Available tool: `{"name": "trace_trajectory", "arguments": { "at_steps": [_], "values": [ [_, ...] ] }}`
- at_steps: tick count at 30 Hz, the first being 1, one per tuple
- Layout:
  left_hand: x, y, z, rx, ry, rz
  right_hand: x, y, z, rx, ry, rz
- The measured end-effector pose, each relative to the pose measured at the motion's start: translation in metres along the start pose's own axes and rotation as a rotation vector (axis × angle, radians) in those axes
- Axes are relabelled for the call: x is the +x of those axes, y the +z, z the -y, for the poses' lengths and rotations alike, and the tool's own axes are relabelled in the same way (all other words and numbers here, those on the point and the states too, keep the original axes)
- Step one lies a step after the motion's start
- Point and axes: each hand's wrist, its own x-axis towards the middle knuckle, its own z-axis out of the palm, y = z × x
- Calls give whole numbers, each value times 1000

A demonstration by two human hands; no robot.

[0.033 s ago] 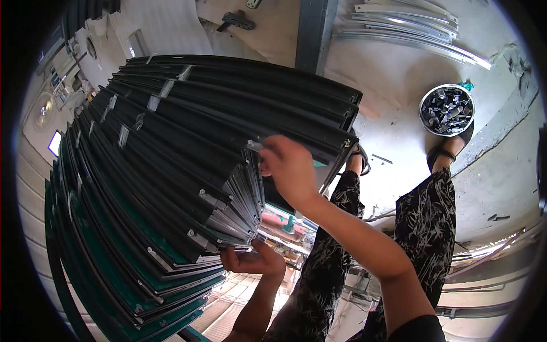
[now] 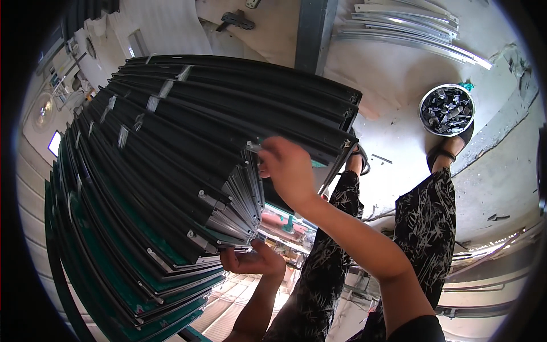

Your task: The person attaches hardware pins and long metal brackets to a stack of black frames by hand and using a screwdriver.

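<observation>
Since nothing has visibly shifted from the preceding frame, no advance is recorded | black profiles (image 2: 182, 134) stacked at left | left hand (image 2: 256, 263) curled at their lower end edge, hold undeterminable | right hand (image 2: 289, 171) bent-fingered at pale end connector (image 2: 252, 146), hold undeterminable

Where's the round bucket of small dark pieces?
In the head view, the bucket is at the upper right, by the person's right foot and lower in the picture than the silver strips.
</observation>
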Motion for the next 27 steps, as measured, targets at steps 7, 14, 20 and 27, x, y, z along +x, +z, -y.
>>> {"name": "trace_trajectory", "arguments": {
  "at_steps": [7, 14, 20, 27],
  "values": [
    [-2, -4, 0, 59, -51, 25, 0, 9, 4, 12, -5, -43],
    [0, -5, -1, 73, -42, 36, -1, 12, 1, 59, -6, -66],
    [-4, -4, -1, 89, -70, 24, 5, 21, -9, -56, -53, -46],
    [-6, -3, 5, 76, -61, -3, 4, 28, -21, -511, -298, -83]
  ]
}}
